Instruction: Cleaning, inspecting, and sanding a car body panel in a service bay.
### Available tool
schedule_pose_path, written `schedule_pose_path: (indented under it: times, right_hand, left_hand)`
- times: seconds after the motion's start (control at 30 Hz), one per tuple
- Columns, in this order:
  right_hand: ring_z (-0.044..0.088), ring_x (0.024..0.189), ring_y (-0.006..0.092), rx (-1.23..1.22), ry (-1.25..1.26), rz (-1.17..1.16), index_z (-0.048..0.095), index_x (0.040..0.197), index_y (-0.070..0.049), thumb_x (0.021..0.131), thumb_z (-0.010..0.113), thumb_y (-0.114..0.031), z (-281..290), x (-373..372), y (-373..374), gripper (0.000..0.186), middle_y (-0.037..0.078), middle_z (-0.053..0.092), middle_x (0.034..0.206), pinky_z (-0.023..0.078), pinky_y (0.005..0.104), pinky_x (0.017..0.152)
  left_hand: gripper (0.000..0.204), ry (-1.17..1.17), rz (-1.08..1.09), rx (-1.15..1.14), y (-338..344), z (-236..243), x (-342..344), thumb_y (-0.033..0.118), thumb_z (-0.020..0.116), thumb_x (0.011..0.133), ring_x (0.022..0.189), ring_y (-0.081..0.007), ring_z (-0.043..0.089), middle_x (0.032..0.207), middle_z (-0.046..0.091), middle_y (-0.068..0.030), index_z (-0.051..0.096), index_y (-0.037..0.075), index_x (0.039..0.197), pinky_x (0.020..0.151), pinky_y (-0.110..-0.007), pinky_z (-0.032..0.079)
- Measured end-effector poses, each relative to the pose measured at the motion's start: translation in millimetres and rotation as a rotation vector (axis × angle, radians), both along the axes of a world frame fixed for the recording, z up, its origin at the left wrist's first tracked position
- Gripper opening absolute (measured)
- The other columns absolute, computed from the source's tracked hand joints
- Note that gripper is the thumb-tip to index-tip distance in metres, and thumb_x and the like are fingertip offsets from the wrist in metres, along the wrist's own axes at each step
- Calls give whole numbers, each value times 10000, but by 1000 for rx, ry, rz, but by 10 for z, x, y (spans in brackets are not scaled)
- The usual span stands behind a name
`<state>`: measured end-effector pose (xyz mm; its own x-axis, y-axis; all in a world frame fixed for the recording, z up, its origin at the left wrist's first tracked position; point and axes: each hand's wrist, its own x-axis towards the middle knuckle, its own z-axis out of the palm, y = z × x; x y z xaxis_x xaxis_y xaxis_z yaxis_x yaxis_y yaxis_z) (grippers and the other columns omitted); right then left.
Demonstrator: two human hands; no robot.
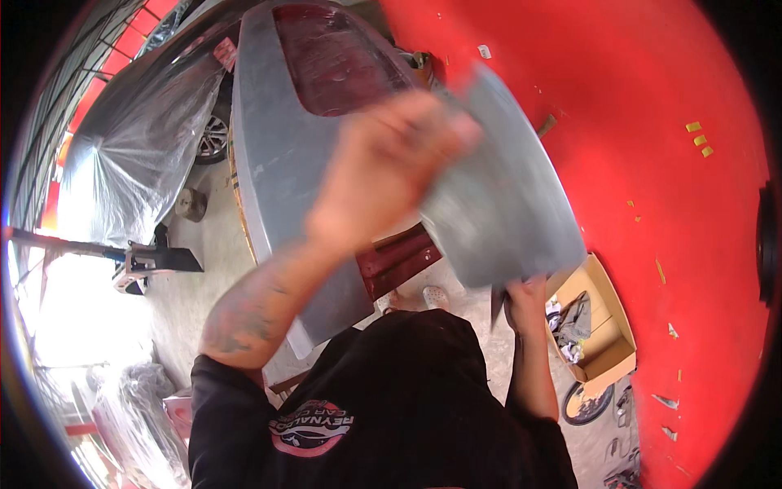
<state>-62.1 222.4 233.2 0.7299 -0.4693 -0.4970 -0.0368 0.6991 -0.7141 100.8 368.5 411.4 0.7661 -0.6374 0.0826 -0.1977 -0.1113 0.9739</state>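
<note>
A curved grey body panel (521, 187) is held up on the right, its surface smeared by motion. My right hand (528, 303) closes on its lower edge; a narrow dark piece beside the fingers is too unclear to name. My left hand (391, 163) is raised across the panel's left side, and blur hides its fingers. Whether it touches the panel or holds anything, I cannot tell. Behind my left forearm lies a larger grey car panel (285, 171) with a dark red recessed area (346, 61).
A red wall (643, 98) runs close along the right. An open cardboard box (607, 346) with crumpled cloths stands below the held panel. Clear plastic sheeting (122, 163) drapes a vehicle at left, near a black-and-silver stand (155, 261). A dark red part (399, 261) sits ahead of my feet.
</note>
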Motion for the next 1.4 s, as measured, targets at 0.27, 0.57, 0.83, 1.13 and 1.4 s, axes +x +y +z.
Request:
schedule_pose_path:
  times: [0.27,0.57,0.83,1.13,1.4]
  right_hand:
    - [567,1114,216,-169,-243,-175,450,1288,-3,929,569,-84,-97,263,-374,387,111,579,1219,456,359,958]
    - [626,894,163,-254,-214,201,457,1273,-32,896,600,-71,-54,945,-436,405,94,608,1109,526,302,636]
    - [624,857,149,-445,-216,497,443,1286,-12,838,621,-38,188,1617,-248,483,108,613,1079,508,285,636]
    - [603,1016,199,-627,-283,614,390,1336,44,798,620,21,605,1831,8,586,152,584,1155,491,319,868]
    - [592,1024,196,-636,-252,676,420,1310,44,805,609,5,726,1892,-14,541,129,593,1141,458,320,920]
  left_hand:
    - [286,44,611,-595,1994,194,345,254,506,978,996,-182,610,1094,623,-72,580,40,1152,877,-335,489]
    - [313,53,1195,-622,3306,-573,-309,287,562,956,860,-151,640,1067,640,-54,573,62,1174,671,-274,540]
    - [392,148,1251,-706,3559,-730,-788,286,583,940,1018,-196,629,1177,615,-91,541,36,1239,796,-311,560]
    - [384,163,1250,-683,3515,-807,-905,281,552,956,1086,-213,569,1207,579,-95,528,21,1238,939,-359,468]
    - [334,147,1197,-683,3486,-881,-867,260,552,958,1031,-221,596,1152,601,-99,556,14,1183,885,-368,506]
